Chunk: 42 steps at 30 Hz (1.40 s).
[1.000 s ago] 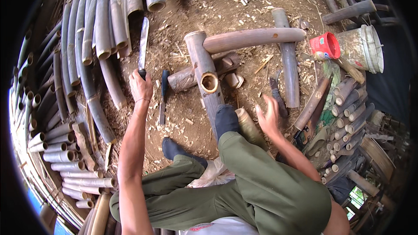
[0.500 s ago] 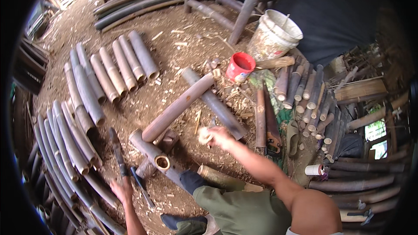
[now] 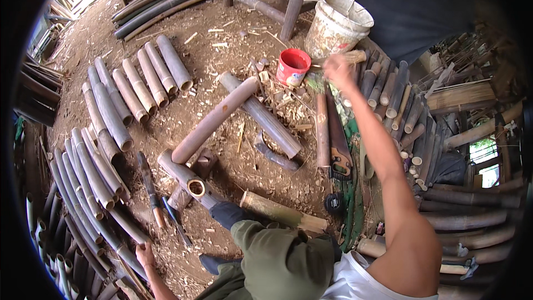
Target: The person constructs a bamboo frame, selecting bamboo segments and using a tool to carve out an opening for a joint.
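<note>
My right hand (image 3: 337, 71), smeared by motion, reaches out beside the red pot (image 3: 293, 66) and the stained white bucket (image 3: 340, 25). It overlaps a short pale wooden piece (image 3: 354, 57); whether it grips that is unclear. Low on the left, my left hand (image 3: 145, 254) has curled fingers at the end of a long bamboo pole (image 3: 126, 226); what they hold, if anything, is hidden. A long-bladed tool (image 3: 149, 186) lies to its right, next to a thin dark tool (image 3: 176, 221). Before me, a brown bamboo tube (image 3: 214, 121) rests across two other bamboo pieces.
Cut bamboo tubes (image 3: 130, 91) lie in rows at left; more are stacked (image 3: 397, 97) at right. A handsaw (image 3: 337, 133) and a black round tool (image 3: 333, 203) lie near my right arm. A curved dark-handled tool (image 3: 276, 154) lies among wood chips.
My right hand has moved forward and right, from above the chips to the bucket. My left hand has left the long-bladed tool's handle and shifted down-left. The view has shifted slightly.
</note>
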Each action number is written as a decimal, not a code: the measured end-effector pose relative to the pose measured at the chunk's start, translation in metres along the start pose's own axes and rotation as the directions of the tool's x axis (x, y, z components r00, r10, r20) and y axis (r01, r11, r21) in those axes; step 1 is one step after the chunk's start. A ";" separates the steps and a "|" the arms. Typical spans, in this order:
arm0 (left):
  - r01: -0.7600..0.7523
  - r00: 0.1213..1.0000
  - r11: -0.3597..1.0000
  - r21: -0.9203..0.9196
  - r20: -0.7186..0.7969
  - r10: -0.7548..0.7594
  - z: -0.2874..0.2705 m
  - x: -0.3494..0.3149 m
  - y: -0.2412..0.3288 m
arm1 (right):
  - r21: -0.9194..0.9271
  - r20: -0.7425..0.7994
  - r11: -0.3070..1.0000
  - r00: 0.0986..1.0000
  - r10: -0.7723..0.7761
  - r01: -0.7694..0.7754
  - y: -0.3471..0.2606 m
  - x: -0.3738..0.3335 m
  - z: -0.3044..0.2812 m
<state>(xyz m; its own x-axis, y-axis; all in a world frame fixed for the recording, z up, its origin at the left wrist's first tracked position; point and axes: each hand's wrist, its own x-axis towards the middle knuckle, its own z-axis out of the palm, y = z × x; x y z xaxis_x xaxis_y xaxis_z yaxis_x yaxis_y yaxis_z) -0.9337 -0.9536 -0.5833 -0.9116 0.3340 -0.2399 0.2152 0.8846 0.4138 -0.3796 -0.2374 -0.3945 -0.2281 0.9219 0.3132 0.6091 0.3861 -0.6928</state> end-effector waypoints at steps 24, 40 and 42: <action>-0.397 0.895 0.917 0.037 0.237 0.378 -0.073 0.050 0.193 | -0.323 0.721 0.946 0.647 0.247 -0.002 -0.055 -0.216 0.196; 0.812 -0.012 0.388 -0.437 0.652 0.758 0.058 -0.110 0.277 | -0.022 1.000 0.759 0.001 0.028 0.651 -0.270 -0.171 0.197; 0.970 0.169 -0.006 -0.245 0.651 0.740 0.093 -0.150 0.295 | 0.113 0.991 0.623 -0.134 -0.014 0.774 -0.278 -0.182 0.221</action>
<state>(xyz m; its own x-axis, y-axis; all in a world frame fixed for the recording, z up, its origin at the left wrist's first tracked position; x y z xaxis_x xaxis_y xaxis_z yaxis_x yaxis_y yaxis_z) -0.7014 -0.7129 -0.5070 0.2335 0.9230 -0.3059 -0.9708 0.2391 -0.0198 -0.6756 -0.5052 -0.4027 -0.7303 -0.0964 -0.6763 0.1169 0.9577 -0.2628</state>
